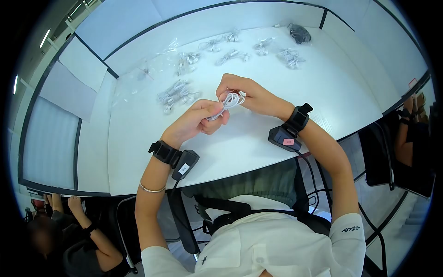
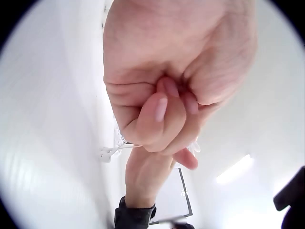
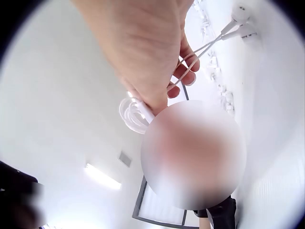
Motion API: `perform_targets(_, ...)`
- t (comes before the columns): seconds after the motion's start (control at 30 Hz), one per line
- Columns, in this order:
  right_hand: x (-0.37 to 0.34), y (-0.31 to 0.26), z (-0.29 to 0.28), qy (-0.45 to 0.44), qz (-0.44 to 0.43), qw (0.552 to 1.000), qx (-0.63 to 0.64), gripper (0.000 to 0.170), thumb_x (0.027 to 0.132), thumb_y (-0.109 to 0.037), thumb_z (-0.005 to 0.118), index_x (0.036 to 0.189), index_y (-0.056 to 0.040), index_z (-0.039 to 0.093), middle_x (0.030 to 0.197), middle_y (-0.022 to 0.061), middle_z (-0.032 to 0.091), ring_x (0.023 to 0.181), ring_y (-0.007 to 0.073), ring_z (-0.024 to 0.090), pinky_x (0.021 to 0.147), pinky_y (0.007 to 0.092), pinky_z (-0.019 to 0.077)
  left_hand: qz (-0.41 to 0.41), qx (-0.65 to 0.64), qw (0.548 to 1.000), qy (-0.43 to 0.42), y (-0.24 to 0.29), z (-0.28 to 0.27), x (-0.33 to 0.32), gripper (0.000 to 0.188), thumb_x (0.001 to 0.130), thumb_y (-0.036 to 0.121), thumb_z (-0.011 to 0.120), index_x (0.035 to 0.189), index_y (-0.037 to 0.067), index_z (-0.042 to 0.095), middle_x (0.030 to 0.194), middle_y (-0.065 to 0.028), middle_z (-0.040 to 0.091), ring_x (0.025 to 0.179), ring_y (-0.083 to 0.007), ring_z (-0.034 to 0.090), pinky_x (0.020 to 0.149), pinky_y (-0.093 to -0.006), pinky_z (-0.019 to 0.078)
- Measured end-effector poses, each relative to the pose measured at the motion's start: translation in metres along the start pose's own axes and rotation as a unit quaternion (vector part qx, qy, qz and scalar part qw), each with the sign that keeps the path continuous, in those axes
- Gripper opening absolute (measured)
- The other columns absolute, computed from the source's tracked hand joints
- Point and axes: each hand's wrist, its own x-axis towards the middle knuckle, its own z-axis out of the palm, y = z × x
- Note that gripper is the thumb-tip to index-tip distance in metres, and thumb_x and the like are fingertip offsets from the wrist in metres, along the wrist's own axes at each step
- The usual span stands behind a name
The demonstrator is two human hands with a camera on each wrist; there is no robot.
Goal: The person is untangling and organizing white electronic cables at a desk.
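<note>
Both hands hold a pair of white wired earphones (image 1: 233, 100) above the table, its cable looped into a small coil. Between thumb and curled fingers, my left hand (image 1: 198, 119) pinches one end of the bundle. My right hand (image 1: 251, 94) grips the cable at the other end, fingers bent around it. Two earbuds (image 3: 241, 14) dangle on thin wires from the right hand in the right wrist view. The left wrist view shows the left fingers (image 2: 157, 117) folded toward the palm, hiding most of the cable.
Several bundles of white cables, such as a larger pile (image 1: 175, 94) at left, lie on the white table (image 1: 277, 124). Clear plastic bags (image 1: 134, 83) lie at the left, and a dark bundle (image 1: 299, 33) sits at the far right. Low partitions (image 1: 221, 21) enclose the table.
</note>
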Motion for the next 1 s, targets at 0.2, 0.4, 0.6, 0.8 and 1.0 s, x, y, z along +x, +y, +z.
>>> perform_targets(0.2,0.0,-0.006,-0.001,-0.004,0.064,0.996,0.061,0.009,0.086,-0.001,0.047,0.091,-0.0036,0.054,0.088,0.0038,0.05,0.067,0.0108,0.055,0.063,0.0239,0.042,0.016,0.014,0.998,0.054,0.006,0.013,0.003,0.037,0.094,0.037,0.043,0.091,0.001,0.054,0.052,0.0089,0.02,0.045,-0.0044,0.018,0.043,-0.0227,0.0155)
perform_targets(0.4,0.002,-0.007,-0.004,0.001,0.08,0.996,0.049,0.008,0.088,-0.007,0.049,0.091,-0.0029,0.056,0.079,0.0029,0.057,0.07,0.0098,0.054,0.067,0.0245,0.0415,0.017,0.008,0.998,0.065,-0.003,0.003,0.005,0.034,0.095,0.034,0.042,0.085,0.004,0.054,0.053,0.0093,0.02,0.045,-0.0037,0.018,0.044,-0.0224,0.0151)
perform_targets(0.6,0.003,-0.007,-0.023,0.005,0.144,0.99,0.011,0.021,0.087,-0.022,0.057,0.079,-0.0034,0.059,0.07,0.0011,0.057,0.071,0.0097,0.051,0.07,0.0255,0.04,-0.013,0.065,0.993,0.098,-0.001,0.007,0.005,0.035,0.094,0.036,0.044,0.081,0.005,0.053,0.053,0.0095,0.023,0.045,-0.003,0.018,0.044,-0.0223,0.0151)
perform_targets(0.8,0.001,0.003,-0.025,-0.064,0.166,0.984,-0.028,0.024,0.085,-0.028,0.059,0.075,-0.0054,0.058,0.071,0.0,0.057,0.075,0.0094,0.049,0.072,0.0267,0.0389,-0.018,0.268,0.954,0.132,-0.012,0.01,0.013,0.025,0.092,0.025,0.045,0.08,0.005,0.055,0.055,0.007,0.032,0.051,-0.0038,0.028,0.048,-0.0199,0.0247)
perform_targets(1.0,0.004,-0.006,-0.015,-0.017,0.097,0.991,-0.093,0.024,0.084,-0.028,0.06,0.075,-0.0055,0.057,0.069,0.0007,0.054,0.071,0.0101,0.048,0.07,0.0265,0.0388,0.064,0.404,0.887,0.214,-0.021,0.005,0.016,0.026,0.09,0.023,0.047,0.09,-0.001,0.057,0.064,-0.0079,0.054,0.056,-0.0155,0.046,0.054,-0.0315,0.0363)
